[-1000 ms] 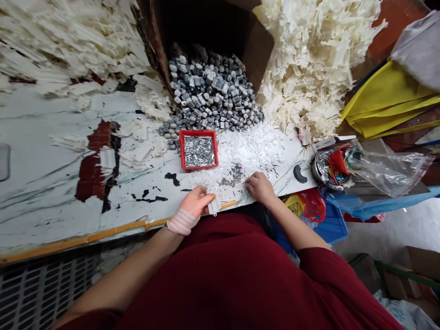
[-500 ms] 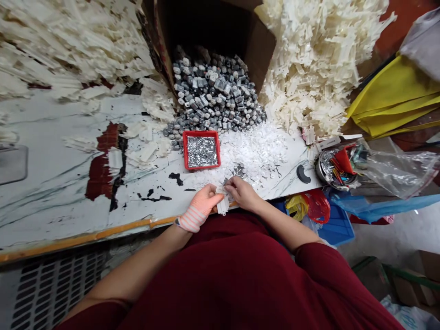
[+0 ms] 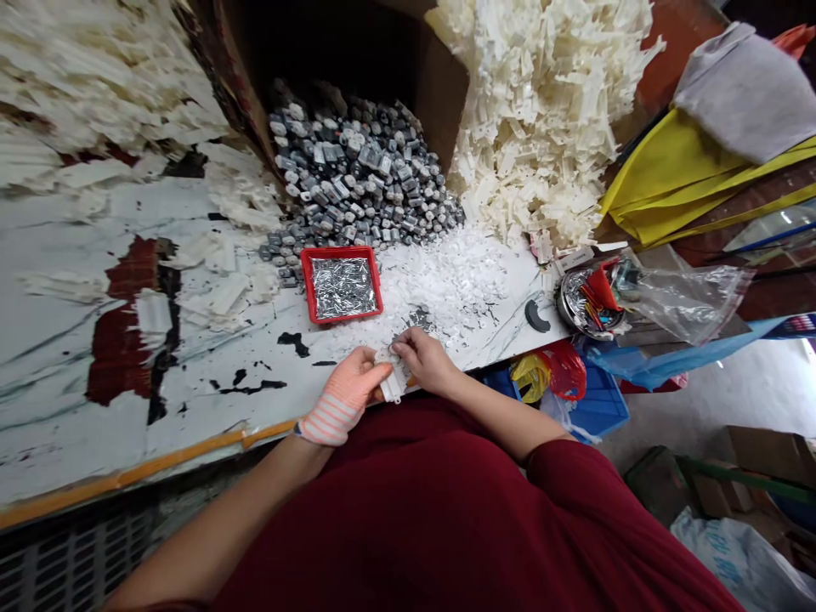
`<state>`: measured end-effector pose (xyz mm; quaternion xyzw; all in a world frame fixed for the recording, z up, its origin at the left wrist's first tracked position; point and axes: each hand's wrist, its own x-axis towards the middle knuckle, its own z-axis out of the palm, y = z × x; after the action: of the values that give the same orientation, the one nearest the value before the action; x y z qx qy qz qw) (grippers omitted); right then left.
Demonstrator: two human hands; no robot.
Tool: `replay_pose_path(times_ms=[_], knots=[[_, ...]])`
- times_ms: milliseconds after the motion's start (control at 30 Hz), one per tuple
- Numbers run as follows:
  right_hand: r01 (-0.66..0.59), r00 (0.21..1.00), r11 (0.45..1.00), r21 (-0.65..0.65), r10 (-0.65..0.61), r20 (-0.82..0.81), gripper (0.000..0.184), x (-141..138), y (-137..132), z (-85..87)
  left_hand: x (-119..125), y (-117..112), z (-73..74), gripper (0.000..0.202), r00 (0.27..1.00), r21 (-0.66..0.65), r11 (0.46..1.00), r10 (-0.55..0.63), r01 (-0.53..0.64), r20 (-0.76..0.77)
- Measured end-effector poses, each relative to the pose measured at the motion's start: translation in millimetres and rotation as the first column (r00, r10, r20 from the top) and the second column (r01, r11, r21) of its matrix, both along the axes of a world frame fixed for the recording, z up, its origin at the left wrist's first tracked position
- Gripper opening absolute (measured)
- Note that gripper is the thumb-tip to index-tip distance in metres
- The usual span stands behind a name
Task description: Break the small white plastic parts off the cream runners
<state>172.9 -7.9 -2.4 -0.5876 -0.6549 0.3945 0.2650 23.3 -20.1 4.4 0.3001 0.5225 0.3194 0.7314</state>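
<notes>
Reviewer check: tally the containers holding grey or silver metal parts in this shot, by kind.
Cardboard box: 1
Red tray: 1
Round steel bowl: 1
Total: 3

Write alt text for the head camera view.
A gloved left hand and bare right hand pinch a small white plastic part over a peeling white workbench. Beyond lie a red tray of metal pins, a cardboard box of grey metal parts, and heaps of white plastic pieces.
</notes>
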Motion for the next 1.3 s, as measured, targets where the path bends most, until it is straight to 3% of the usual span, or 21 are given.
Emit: replay_pose_path(times_ms=[100,167,233,300,400,467,533,600,700,800,900,1000,1100,1233,1300], knots=[[-0.01,1.0,1.0,-0.006,0.01,0.011,0.014,0,1,0.4,-1,1,1.7,0.033,0.999,0.017,0.999,-0.039,0.039,-0.03],[-0.007,0.999,0.999,-0.033,0.006,-0.038,0.016,-2,2,-1.1,-1,0,5.5,0.028,0.978,0.134,0.99,-0.024,0.052,-0.209],[0.006,0.99,0.997,-0.08,-0.017,-0.138,0.018,-2,2,-3.8,-2,-1,9.8,0.023,0.902,0.283,0.956,0.049,0.082,-0.429],[-0.016,0.973,0.989,-0.146,-0.018,-0.229,0.022,3,4,-6.3,-2,-1,12.3,0.021,0.854,0.338,0.933,0.073,0.124,-0.514],[-0.053,0.982,0.985,-0.167,0.021,-0.19,0.025,31,13,-8.8,-2,3,8.5,0.019,0.924,0.274,0.953,-0.015,0.128,-0.381],[0.114,0.993,0.993,-0.039,-0.113,0.038,0.021,62,24,-10.8,-2,6,1.0,0.021,0.963,0.223,0.969,-0.046,0.107,-0.265],[0.345,0.859,0.915,0.208,-0.397,0.322,0.017,95,35,-15.1,-3,8,-7.8,0.022,0.979,0.181,0.98,-0.05,0.087,-0.197],[0.388,0.714,0.857,0.338,-0.512,0.478,0.016,122,44,-21.4,-2,9,-14.7,0.023,0.988,0.143,0.987,-0.048,0.069,-0.149],[0.347,0.667,0.852,0.391,-0.518,0.536,0.013,143,50,-29.1,0,10,-17.9,0.025,0.995,0.115,0.992,-0.045,0.055,-0.087],[0.361,0.748,0.832,0.421,-0.528,0.402,0.011,134,49,-27.1,4,12,-13.3,0.024,0.997,0.128,0.99,-0.048,0.056,-0.062],[0.33,0.909,0.896,0.298,-0.387,0.157,0.01,101,41,-15.9,8,14,-7.3,0.021,0.984,0.206,0.975,-0.045,0.081,-0.173],[0.061,0.998,0.962,0.265,-0.059,-0.018,0.012,59,29,-2.5,10,16,-6.2,0.023,0.975,0.198,0.976,-0.045,0.089,-0.217],[-0.161,0.987,0.93,0.331,0.161,0.027,0.013,30,20,5.9,9,16,-7.9,0.028,0.991,0.157,0.986,-0.028,0.05,-0.134],[-0.319,0.945,0.891,0.324,0.275,0.175,0.015,19,18,7.2,2,15,-6.8,0.023,0.988,0.214,0.975,-0.017,0.05,-0.157],[-0.317,0.945,0.897,0.306,0.271,0.186,0.015,18,18,5.7,-3,14,-6.7,0.023,0.985,0.238,0.968,-0.041,0.081,-0.17]])
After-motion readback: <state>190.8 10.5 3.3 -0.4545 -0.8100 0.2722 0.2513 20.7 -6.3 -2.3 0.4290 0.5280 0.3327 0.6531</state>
